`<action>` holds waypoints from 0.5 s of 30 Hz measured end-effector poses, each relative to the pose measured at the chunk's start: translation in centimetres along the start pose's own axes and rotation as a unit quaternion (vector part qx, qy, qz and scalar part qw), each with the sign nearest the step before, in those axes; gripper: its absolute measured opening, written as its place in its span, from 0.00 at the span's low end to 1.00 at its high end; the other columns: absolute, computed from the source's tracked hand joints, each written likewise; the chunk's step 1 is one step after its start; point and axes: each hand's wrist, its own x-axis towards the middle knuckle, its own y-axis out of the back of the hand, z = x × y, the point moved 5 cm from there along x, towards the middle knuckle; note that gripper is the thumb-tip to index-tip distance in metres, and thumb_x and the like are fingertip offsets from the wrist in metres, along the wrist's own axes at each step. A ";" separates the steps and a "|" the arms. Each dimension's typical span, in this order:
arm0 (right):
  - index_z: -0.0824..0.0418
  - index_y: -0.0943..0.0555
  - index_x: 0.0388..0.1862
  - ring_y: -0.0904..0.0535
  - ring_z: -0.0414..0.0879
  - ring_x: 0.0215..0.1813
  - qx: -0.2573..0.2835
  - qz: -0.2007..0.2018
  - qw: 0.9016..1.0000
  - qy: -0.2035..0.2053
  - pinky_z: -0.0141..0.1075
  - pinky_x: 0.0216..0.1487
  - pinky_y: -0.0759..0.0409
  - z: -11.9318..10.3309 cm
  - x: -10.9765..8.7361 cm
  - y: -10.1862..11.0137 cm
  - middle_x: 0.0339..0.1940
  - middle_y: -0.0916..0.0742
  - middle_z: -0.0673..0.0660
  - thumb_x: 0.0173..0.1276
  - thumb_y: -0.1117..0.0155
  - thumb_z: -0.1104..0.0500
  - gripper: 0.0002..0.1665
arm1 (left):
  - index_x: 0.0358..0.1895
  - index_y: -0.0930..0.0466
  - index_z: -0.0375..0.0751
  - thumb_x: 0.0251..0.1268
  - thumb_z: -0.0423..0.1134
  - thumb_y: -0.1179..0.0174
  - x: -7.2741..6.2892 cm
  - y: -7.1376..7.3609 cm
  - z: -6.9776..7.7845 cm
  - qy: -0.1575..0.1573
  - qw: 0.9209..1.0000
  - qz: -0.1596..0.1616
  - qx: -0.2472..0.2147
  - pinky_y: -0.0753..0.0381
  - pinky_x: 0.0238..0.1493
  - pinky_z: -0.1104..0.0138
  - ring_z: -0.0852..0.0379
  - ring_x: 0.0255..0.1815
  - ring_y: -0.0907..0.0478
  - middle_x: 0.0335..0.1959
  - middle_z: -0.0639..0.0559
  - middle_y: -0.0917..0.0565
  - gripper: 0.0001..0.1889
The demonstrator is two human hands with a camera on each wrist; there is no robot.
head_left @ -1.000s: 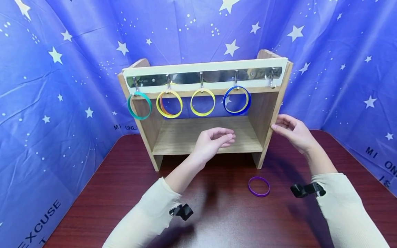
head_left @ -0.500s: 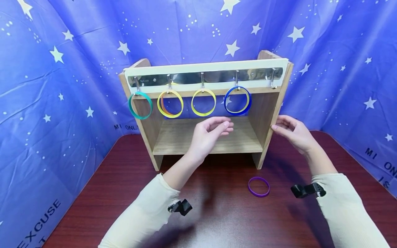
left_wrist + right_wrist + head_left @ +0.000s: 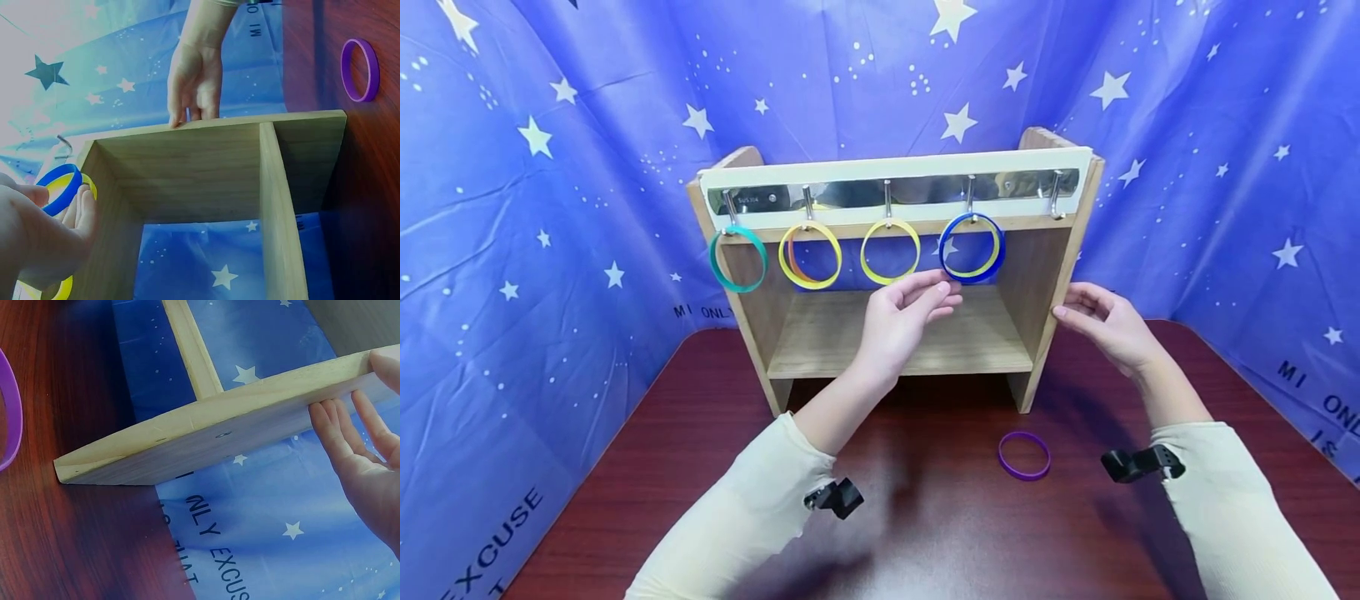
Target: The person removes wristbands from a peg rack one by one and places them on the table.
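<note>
A wooden shelf (image 3: 901,333) stands on the table, with a metal hook strip across its top front. Close to the lower left of a blue wristband (image 3: 947,265) on the fourth hook is my left hand (image 3: 898,321), thumb and fingers apart. A yellow wristband (image 3: 90,185) hangs behind the blue one. In the left wrist view, the thumb and fingers lie on either side of the blue band, with a gap between them. My right hand (image 3: 1108,325) holds the shelf's right side panel (image 3: 206,428), thumb at the front edge and fingers against the outer face.
A green wristband (image 3: 713,271), a yellow wristband (image 3: 784,265) with an orange one inside its outline, and another yellow wristband (image 3: 867,265) hang to the left. The rightmost hook (image 3: 1056,196) is bare. A purple wristband (image 3: 1025,477) lies on the dark red table (image 3: 940,542).
My left hand has risen from in front of the lower shelf board to the blue wristband's lower edge. The right hand has stayed on the side panel.
</note>
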 end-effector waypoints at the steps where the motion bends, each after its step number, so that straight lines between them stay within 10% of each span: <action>1: 0.48 0.23 0.44 0.21 0.29 0.40 0.004 -0.001 1.000 0.000 0.17 0.42 0.19 0.0 0.0 0.0 0.38 0.17 0.39 0.66 0.40 0.69 0.16 | 0.54 0.24 0.22 0.67 0.28 0.44 0.1 0.0 0.0 0.002 1.000 0.003 -0.006 0.14 0.54 0.56 0.40 0.49 0.16 0.50 0.26 0.19 0.15; 15: 0.47 0.24 0.44 0.22 0.29 0.40 0.014 0.002 1.000 -0.003 0.17 0.42 0.19 0.2 0.0 0.1 0.38 0.17 0.39 0.67 0.41 0.70 0.17 | 0.50 0.21 0.24 0.63 0.29 0.39 0.6 -0.7 0.0 0.019 0.997 0.055 -0.050 0.13 0.50 0.58 0.45 0.43 0.13 0.47 0.26 0.17 0.14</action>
